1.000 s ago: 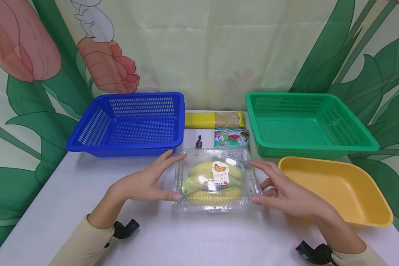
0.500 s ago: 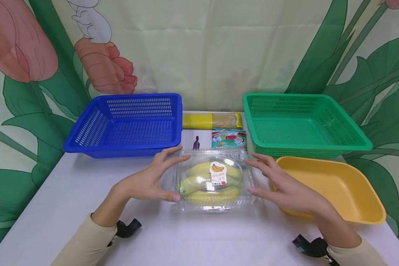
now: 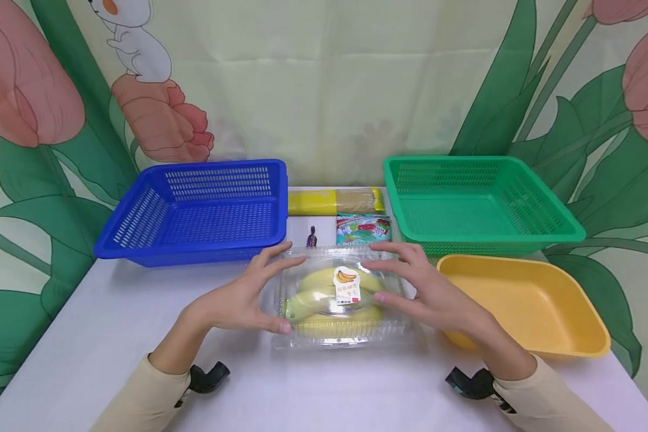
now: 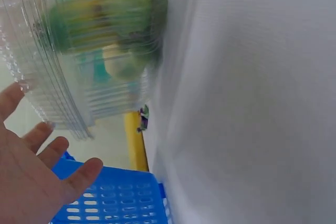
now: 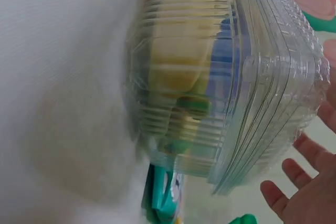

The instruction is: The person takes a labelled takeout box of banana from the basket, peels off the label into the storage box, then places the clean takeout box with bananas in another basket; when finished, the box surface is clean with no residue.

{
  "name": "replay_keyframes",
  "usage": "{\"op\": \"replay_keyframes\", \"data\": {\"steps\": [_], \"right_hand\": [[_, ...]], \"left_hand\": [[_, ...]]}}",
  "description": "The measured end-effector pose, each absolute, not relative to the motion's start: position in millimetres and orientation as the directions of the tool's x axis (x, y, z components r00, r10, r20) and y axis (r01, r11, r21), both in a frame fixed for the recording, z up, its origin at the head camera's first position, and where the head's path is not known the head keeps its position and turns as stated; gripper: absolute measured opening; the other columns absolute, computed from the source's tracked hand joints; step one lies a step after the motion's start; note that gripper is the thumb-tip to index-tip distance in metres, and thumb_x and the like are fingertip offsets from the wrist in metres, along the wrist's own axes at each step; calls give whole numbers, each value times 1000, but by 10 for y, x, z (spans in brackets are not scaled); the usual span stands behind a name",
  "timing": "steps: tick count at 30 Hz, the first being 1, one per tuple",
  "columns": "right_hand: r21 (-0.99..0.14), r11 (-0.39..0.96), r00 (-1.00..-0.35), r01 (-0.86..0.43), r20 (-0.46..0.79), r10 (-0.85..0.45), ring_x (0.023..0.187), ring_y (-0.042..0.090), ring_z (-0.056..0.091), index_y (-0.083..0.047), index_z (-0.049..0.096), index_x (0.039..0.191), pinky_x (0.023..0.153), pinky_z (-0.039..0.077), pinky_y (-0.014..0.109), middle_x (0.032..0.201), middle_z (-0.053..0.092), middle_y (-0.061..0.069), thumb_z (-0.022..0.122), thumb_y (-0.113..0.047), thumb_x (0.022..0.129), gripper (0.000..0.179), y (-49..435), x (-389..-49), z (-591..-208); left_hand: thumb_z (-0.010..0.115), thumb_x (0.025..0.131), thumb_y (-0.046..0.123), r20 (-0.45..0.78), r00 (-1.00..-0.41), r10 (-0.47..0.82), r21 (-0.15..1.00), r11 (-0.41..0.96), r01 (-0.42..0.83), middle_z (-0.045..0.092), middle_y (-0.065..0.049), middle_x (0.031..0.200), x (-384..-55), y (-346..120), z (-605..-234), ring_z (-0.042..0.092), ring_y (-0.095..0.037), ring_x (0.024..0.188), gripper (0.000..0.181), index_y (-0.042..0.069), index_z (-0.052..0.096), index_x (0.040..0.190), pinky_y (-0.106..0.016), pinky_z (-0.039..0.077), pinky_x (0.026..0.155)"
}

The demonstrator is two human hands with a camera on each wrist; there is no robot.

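Note:
A clear plastic clamshell box (image 3: 337,336) with yellow-green bananas (image 3: 310,300) inside sits on the table in front of me. A white label (image 3: 347,285) with a banana picture is stuck on its lid. My left hand (image 3: 243,294) is spread at the box's left edge, fingertips right at the rim. Over the right part of the lid reaches my right hand (image 3: 426,285), its fingers spread and extended toward the label. In the right wrist view the ribbed side of the box (image 5: 184,77) shows, with the right fingers beside its rim.
Behind the box lie a yellow noodle packet (image 3: 313,203), a teal snack packet (image 3: 363,229) and a small purple wrapped candy (image 3: 311,237). A blue basket (image 3: 200,252) stands back left, a green basket (image 3: 486,243) back right. A yellow tub (image 3: 524,306) is at the right.
My right hand has moved left from the box's right edge to above its lid. The left hand stays at the left edge. The head view has shifted slightly.

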State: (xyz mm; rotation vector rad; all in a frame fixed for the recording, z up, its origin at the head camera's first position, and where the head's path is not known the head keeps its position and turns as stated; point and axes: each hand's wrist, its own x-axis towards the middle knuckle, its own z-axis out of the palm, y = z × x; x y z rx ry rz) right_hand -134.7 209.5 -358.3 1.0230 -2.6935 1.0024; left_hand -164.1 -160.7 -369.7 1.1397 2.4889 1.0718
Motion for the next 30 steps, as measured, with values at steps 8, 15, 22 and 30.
{"op": "replay_keyframes", "data": {"steps": [8, 15, 22, 30], "right_hand": [[-505, 502, -701, -702, 363, -614, 138, 28, 32, -28, 71, 129, 100, 41, 61, 153, 48, 4, 84, -23, 87, 44, 2018, -1416, -3632], [-428, 453, -615, -782, 412, -672, 139, 30, 35, -26, 75, 124, 106, 37, 55, 149, 52, 6, 88, -23, 82, 44, 2028, -1507, -3650], [-418, 411, -571, -810, 407, -713, 144, 33, 34, -28, 77, 118, 110, 37, 61, 146, 56, 3, 88, -27, 81, 38, 1967, -1605, -3640], [-388, 333, -488, -859, 423, -764, 148, 40, 33, -28, 78, 109, 114, 32, 67, 140, 61, 5, 87, -25, 82, 29, 1879, -1678, -3588]], "left_hand": [[86, 76, 59, 118, -657, 745, 663, 433, 611, 4, 3, 172, -1678, -1522, -3711, 5, -34, 158, 107, 35, 27, 163, -76, 24, 113], [90, 74, 52, 134, -631, 764, 624, 430, 653, 9, 0, 172, -1734, -1419, -3666, 10, -37, 156, 110, 27, 31, 163, -76, 21, 113], [90, 71, 55, 64, -636, 769, 615, 472, 632, 3, -2, 173, -1758, -1383, -3631, 4, -41, 156, 115, 32, 26, 163, -79, 20, 112], [91, 68, 57, 25, -639, 769, 612, 494, 618, -1, -1, 173, -1754, -1405, -3609, 1, -45, 155, 120, 29, 25, 164, -83, 18, 109]]}}
